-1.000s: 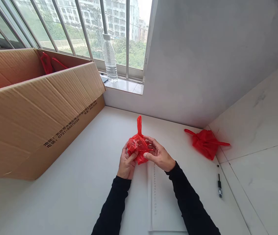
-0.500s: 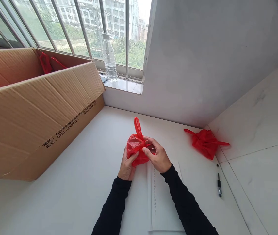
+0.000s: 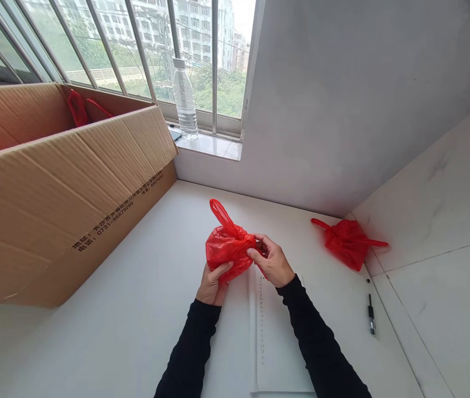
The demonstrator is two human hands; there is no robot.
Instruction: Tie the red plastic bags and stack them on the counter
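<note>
A bundled red plastic bag (image 3: 226, 249) is held just above the white table (image 3: 135, 309), one handle loop sticking up to the left. My left hand (image 3: 212, 283) cups the bundle from below, fingers curled round it. My right hand (image 3: 272, 261) pinches the bag's knotted top on its right side. A second tied red bag (image 3: 348, 241) lies on the table by the right wall, apart from both hands.
A large open cardboard box (image 3: 64, 188) fills the left, with red bags (image 3: 83, 109) inside at the back. A water bottle (image 3: 185, 99) stands on the windowsill. A sheet of paper (image 3: 278, 342) lies under my wrists; a pen (image 3: 370, 313) lies at the right.
The bundle has rolled leftward in my hands; its upright handle loop now leans left. My right hand has shifted from the top of the bag to its right side.
</note>
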